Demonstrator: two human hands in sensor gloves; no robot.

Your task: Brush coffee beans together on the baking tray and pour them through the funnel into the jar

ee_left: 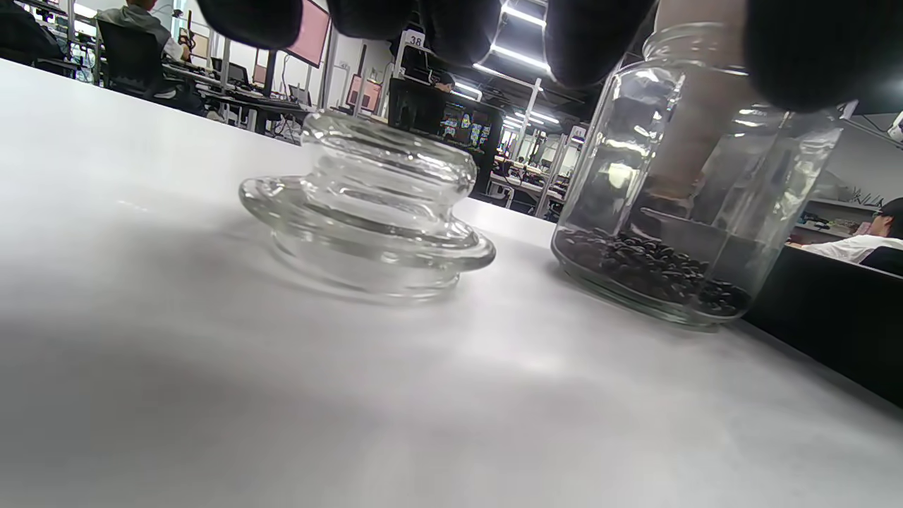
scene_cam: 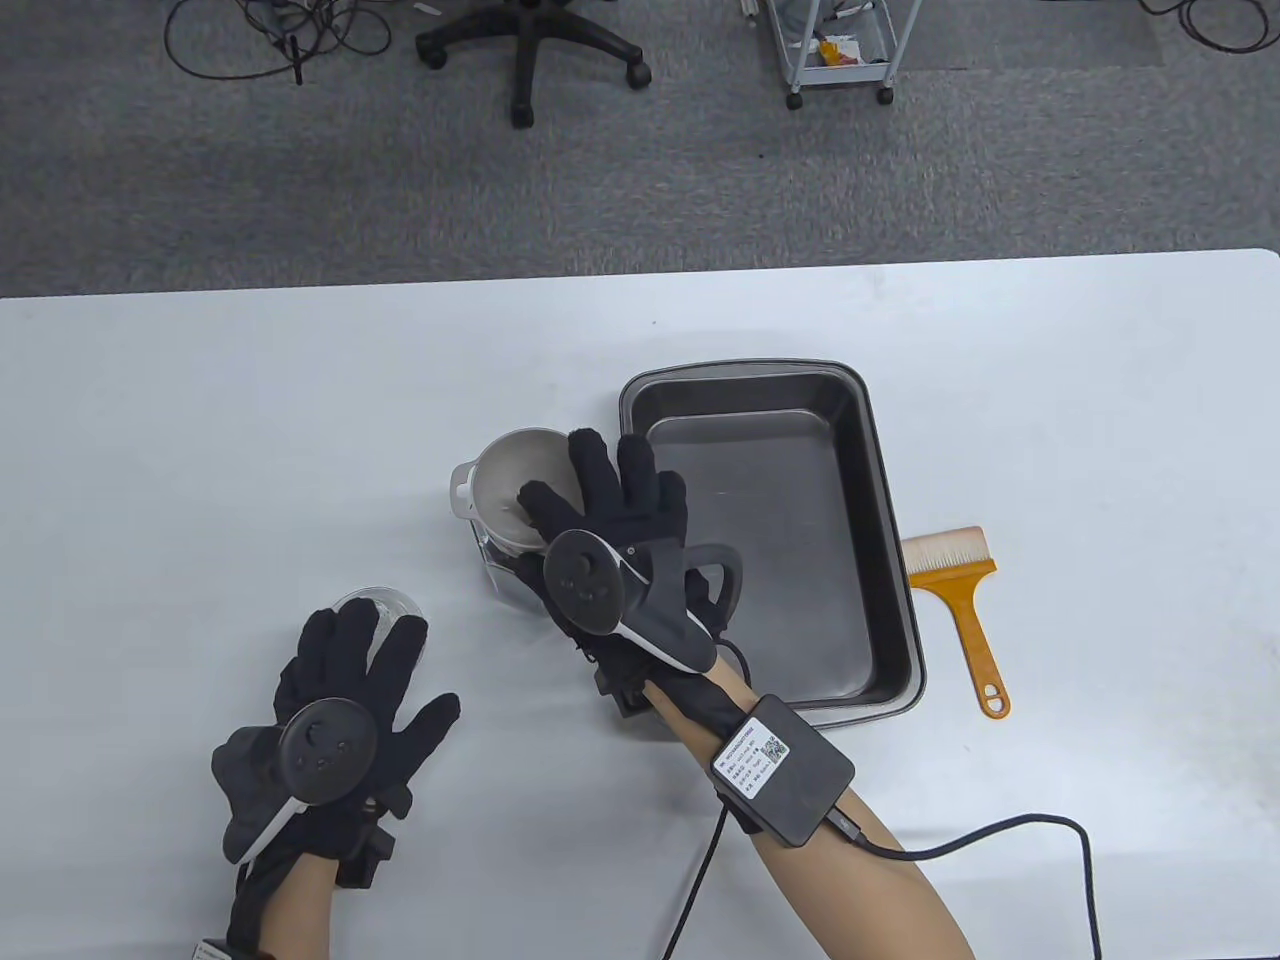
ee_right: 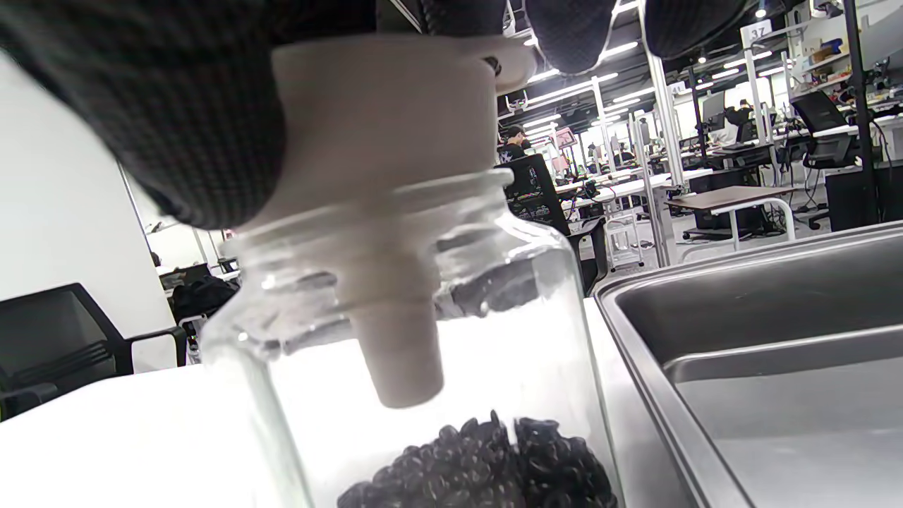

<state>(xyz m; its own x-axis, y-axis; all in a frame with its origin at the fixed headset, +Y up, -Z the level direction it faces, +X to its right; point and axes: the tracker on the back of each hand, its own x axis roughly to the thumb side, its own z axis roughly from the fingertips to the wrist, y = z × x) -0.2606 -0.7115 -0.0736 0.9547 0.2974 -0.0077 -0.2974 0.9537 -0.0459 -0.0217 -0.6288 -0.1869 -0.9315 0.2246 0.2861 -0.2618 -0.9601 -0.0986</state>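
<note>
The right hand [scene_cam: 610,500] is reaching over the funnel [scene_cam: 515,480], its thumb lying inside the bowl and its fingers spreading across the rim on the tray side, so it is grasping the funnel's rim. The funnel is sitting in the mouth of the glass jar [ee_right: 423,339], with its spout [ee_right: 402,353] hanging down inside the neck, clear of the coffee beans [ee_right: 487,466] that are covering the jar's bottom. The jar is standing upright near the middle of the surface [scene_cam: 200,450], just beside the left wall of the baking tray [scene_cam: 880,500]. The tray is lying flat, and no beans are showing on its visible floor. Beyond the tray's right rim, a brush [scene_cam: 960,600] with pale bristles and an orange handle is lying on the surface, handle pointing toward the near edge.

The left hand [scene_cam: 340,700] is hovering with straight, spread fingers over the glass lid [ee_left: 367,204], which is resting on the surface left of the jar, nearer the front edge. The hand is released and gripping nothing; whether its fingertips are touching the lid cannot be told.
</note>
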